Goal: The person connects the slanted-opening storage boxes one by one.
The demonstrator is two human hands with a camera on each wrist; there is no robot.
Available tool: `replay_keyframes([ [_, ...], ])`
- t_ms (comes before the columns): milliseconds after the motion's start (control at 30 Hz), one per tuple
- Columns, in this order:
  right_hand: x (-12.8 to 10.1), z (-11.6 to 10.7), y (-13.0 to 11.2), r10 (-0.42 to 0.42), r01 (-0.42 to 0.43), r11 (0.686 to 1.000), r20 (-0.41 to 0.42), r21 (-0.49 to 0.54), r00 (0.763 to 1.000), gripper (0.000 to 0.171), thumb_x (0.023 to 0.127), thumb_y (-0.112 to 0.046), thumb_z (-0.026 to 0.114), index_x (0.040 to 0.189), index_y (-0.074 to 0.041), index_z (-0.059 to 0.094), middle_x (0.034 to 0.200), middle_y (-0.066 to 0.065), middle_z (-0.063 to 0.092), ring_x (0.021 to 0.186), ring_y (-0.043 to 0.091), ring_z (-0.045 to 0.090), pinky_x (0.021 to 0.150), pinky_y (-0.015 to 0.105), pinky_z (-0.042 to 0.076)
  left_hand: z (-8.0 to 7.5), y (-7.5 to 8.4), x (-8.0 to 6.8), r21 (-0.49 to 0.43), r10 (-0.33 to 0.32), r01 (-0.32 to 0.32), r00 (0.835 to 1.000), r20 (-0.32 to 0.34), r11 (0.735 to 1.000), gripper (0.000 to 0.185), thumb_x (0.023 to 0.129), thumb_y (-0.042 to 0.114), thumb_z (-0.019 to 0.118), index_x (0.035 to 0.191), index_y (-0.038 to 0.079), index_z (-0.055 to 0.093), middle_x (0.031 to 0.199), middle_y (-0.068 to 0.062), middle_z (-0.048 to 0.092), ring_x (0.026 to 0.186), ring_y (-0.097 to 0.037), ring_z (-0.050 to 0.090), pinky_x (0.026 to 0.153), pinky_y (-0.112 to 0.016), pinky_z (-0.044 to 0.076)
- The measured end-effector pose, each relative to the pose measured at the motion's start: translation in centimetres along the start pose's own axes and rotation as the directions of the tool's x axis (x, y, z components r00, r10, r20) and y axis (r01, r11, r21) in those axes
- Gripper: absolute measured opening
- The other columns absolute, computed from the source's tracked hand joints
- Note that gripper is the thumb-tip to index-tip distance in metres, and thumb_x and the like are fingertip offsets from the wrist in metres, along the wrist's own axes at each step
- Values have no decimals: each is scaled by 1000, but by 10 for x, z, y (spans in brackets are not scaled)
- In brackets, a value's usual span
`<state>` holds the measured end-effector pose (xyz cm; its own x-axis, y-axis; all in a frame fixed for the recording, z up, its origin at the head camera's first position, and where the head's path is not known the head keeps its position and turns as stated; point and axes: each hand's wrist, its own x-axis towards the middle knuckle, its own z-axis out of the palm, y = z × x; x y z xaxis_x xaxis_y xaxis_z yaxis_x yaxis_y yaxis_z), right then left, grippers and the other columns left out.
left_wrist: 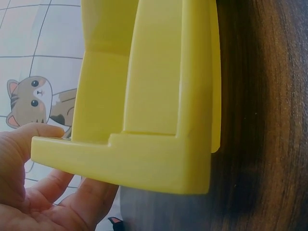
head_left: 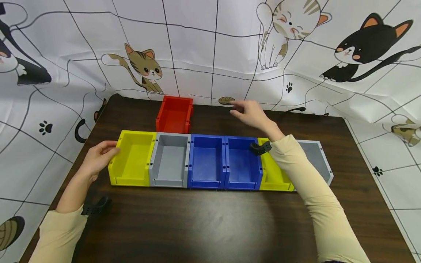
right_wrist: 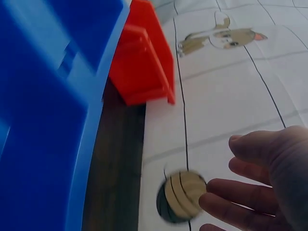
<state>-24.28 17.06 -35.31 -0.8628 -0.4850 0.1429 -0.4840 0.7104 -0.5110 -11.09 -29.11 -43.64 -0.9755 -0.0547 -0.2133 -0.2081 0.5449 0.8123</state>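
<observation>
At the left end of a row of plastic storage bins, my left hand (head_left: 98, 157) holds the left side wall of a yellow bin (head_left: 134, 157). The left wrist view shows the thumb at the rim of that wall and the other fingers against its outside. My right hand (head_left: 251, 115) is behind the row in the air, fingers loosely bent and holding nothing. Below and in front of it stand two blue bins (head_left: 207, 159). A red bin (head_left: 173, 113) sits behind the row, left of the right hand; the right wrist view shows it beyond the blue bins.
A grey bin (head_left: 169, 157) stands between the left yellow bin and the blue ones. Farther right are another yellow bin (head_left: 274, 171) and a grey bin (head_left: 315, 157), both partly hidden by the right arm. A cat-print sheet (head_left: 197, 47) rises behind the dark wooden table (head_left: 204, 226).
</observation>
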Motion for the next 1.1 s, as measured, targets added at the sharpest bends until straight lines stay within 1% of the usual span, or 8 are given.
replay_keyframes([
  [100, 14, 11, -9, 8, -10, 997, 24, 72, 1000, 38, 93, -17, 58, 128, -1, 56, 115, 15, 64, 99, 24, 62, 85, 37, 48, 1, -1, 1, 4, -31, 31, 999, -32, 1000, 63, 97, 44, 44, 137, -3, 36, 124, -23, 47, 101, -27, 50, 85, -37, 48],
  [333, 44, 36, -24, 11, -21, 982, 55, 189, 998, 38, 94, -17, 57, 127, 2, 56, 121, 17, 61, 107, 25, 59, 90, 36, 47, 1, 1, -2, -6, 9, -9, 1000, -4, 1000, 57, 100, 36, 41, 137, -7, 35, 127, -29, 45, 102, -32, 48, 69, -10, 42],
  [567, 68, 58, -44, 58, -66, 967, 42, 248, 997, 31, 92, -16, 58, 116, 2, 63, 105, 18, 67, 93, 29, 62, 75, 29, 49, 0, 3, -3, -10, -4, 4, 1000, -3, 1000, 56, 100, 34, 41, 138, -7, 34, 127, -29, 45, 104, -33, 48, 67, -9, 42],
  [667, 75, 68, -53, 129, -141, 930, 58, 340, 990, 30, 92, -16, 59, 115, 2, 63, 99, 21, 67, 87, 34, 63, 63, 23, 49, -1, 2, -4, -10, 2, -2, 1000, -9, 1000, 56, 100, 34, 41, 137, -7, 35, 126, -29, 46, 99, -28, 51, 67, -10, 43],
  [767, 80, 78, -62, 232, -243, 867, 79, 435, 969, 30, 91, -17, 61, 113, 3, 63, 98, 24, 66, 80, 32, 63, 56, 18, 48, -2, 2, -5, -7, 14, -14, 1000, -13, 1000, 56, 99, 34, 42, 136, -8, 36, 124, -29, 48, 90, -17, 53, 67, -11, 44],
  [900, 86, 90, -69, 353, -349, 792, 90, 501, 931, 31, 89, -18, 65, 110, 4, 62, 99, 22, 66, 83, 32, 65, 66, 28, 54, -2, 3, -6, -13, 7, -7, 1000, -10, 1000, 55, 100, 34, 41, 136, -7, 36, 125, -29, 47, 94, -22, 53, 67, -10, 44],
  [1000, 89, 96, -73, 389, -382, 767, 100, 516, 916, 32, 88, -19, 66, 109, 5, 61, 98, 20, 67, 90, 35, 65, 74, 37, 54, -1, 4, -6, -16, -6, 6, 1000, -8, 1000, 55, 100, 34, 41, 137, -7, 35, 126, -29, 46, 104, -33, 49, 68, -10, 43],
  [1100, 92, 98, -76, 408, -400, 767, 101, 502, 908, 32, 87, -19, 68, 108, 4, 61, 96, 18, 67, 87, 33, 66, 70, 34, 55, -1, 5, -4, -16, -9, 9, 1000, -7, 1000, 56, 100, 34, 41, 137, -6, 35, 128, -28, 46, 106, -33, 48, 73, -14, 43],
])
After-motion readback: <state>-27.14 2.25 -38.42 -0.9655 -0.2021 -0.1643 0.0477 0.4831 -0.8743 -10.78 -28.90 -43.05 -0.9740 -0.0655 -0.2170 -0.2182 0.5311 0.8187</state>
